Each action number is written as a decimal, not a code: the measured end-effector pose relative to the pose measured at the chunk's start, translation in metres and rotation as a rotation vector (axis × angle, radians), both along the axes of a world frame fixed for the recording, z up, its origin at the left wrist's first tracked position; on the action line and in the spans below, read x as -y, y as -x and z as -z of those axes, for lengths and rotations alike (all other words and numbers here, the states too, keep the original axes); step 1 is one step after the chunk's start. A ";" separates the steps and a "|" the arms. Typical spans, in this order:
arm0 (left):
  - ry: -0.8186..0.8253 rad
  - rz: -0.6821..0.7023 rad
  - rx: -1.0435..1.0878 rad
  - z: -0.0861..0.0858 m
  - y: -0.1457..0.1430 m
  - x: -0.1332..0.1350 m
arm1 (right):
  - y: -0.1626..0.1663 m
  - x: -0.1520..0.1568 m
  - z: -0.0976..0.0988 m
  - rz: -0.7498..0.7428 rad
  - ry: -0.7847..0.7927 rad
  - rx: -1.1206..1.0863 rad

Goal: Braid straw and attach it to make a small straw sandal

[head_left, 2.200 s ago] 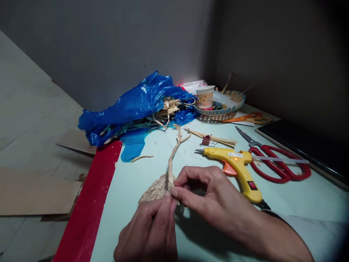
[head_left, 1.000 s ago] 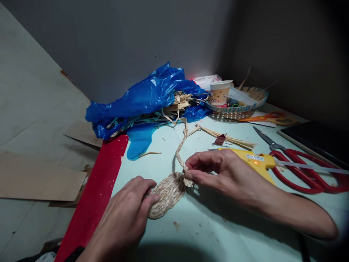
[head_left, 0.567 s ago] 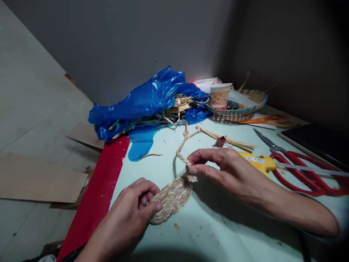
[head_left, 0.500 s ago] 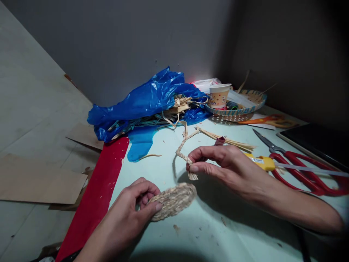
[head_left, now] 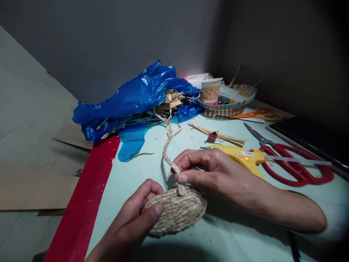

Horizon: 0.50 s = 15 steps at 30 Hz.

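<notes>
Head view: from where I'm standing, the left hand [head_left: 132, 216] is curling loosely, thumb on top and fingers tucking underneath, and is gripping the near-left edge of an oval woven mat [head_left: 178, 216]. That mat is tilting up towards the person, between and just below the two hands. The right hand [head_left: 219, 176] is closing thumb and forefinger together and is pinching a thin braid [head_left: 167, 157] just above its frayed end [head_left: 181, 189]. That end is overlapping the mat's far rim; whether it is touching, I can't tell.

Beyond the fingers, the braid is curving away over the table [head_left: 131, 178] and is splitting into loose tips. Just past the right hand, a yellow glue gun [head_left: 252, 160] is lying with its light glowing orange, the wrist hiding part of its handle. Right of it, red scissors [head_left: 285, 163] are resting under the clear glue stick [head_left: 297, 160]. Farther out from that hand, a dark clip [head_left: 212, 137] is sitting at a bunch of strips [head_left: 231, 139].

Farthest from both hands, a blue bag [head_left: 131, 94] is spilling straw [head_left: 173, 100], and beside it a basket [head_left: 229, 106] is holding a paper cup [head_left: 211, 92]. Orange scissors [head_left: 263, 114] are lying nearby. Left of the left hand, a red strip [head_left: 79, 207] is edging the table.
</notes>
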State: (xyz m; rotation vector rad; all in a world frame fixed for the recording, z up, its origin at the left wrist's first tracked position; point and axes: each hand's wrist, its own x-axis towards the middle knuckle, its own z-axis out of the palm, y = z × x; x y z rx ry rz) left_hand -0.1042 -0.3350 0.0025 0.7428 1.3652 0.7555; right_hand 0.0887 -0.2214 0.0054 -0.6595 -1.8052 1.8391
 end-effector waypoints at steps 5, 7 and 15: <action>0.009 -0.021 0.011 -0.003 -0.002 0.000 | 0.001 0.005 -0.001 -0.036 0.090 -0.002; -0.002 -0.028 -0.003 -0.005 -0.004 -0.001 | 0.001 0.008 -0.001 -0.057 0.123 -0.012; -0.048 0.010 -0.136 -0.007 -0.009 0.000 | 0.003 0.012 0.000 -0.084 0.158 -0.018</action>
